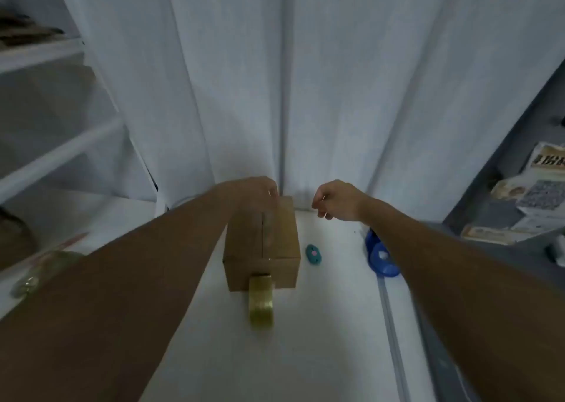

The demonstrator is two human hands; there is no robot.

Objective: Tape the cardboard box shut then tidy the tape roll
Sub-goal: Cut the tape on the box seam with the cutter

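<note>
As left hand (260,192) touches box (276,238), tape roll (260,303) abuts it

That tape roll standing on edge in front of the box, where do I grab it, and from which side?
Probably pinch the tape roll across its two flat faces, from above on the near side. It stands on edge, faces left and right, and its far end meets the cardboard box, so that side looks blocked.
</note>
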